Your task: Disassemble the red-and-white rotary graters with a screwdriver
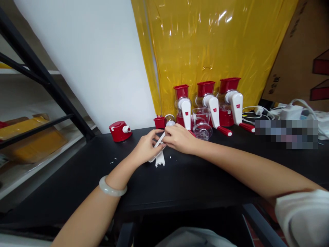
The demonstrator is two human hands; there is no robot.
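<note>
My left hand [147, 148] is closed round the edge of a slim white plastic part [160, 140], thumb along its near side. Against the upper end of the same part, the fingers of my right hand [179, 139] are pinched and partly hide it. A flat white plastic piece [160, 160] with small prongs shows just below; I cannot tell whether it touches the held part. Beyond my hands are a small red plastic piece [159, 122] and a metal grater drum [169, 119]. A round red base [120, 131] with a white knob sits to the left.
Red-and-white rotary graters [182, 92], [206, 89], [230, 85] with crank handles stand at the back right. A clear plastic cup [202, 128] is in front of them. White cables [277, 111] lie farther right on the black table [195, 181]. A black-framed shelf [38, 65] rises left.
</note>
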